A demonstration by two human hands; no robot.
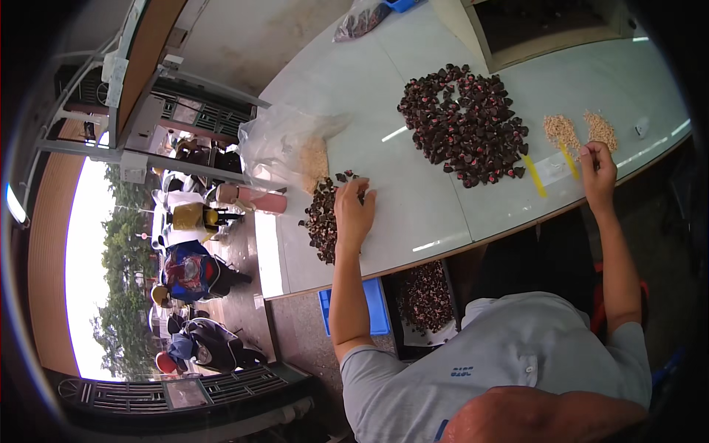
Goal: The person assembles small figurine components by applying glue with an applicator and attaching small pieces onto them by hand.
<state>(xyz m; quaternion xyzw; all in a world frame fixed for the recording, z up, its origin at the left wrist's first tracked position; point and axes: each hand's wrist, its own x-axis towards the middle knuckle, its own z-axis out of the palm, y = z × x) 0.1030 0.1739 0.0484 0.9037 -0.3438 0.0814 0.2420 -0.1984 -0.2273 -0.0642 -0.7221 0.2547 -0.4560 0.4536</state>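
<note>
My left hand (354, 212) rests at the right side of a small pile of dark pieces (320, 225), its thumb apart from its curved fingers. Those fingertips touch the pile, and dark pieces show beside them. At the table's right, my right hand (599, 176) has thumb and finger pinched together; whatever they hold is too small to make out. Just beyond it lie two small heaps of beige bits, a left heap (561, 133) and a right heap (600, 131). Yellow tape strips (534, 176) mark the tabletop nearby. A large heap of dark pieces with pinkish-red spots (461, 133) spreads between my hands.
A clear plastic bag (277, 148) with beige bits stands by the left pile. Another bag (360, 21) lies at the far edge. Below the table's near edge are a blue tray (377, 306) and a bin of dark pieces (426, 299). Scooters (196, 273) stand outside, left.
</note>
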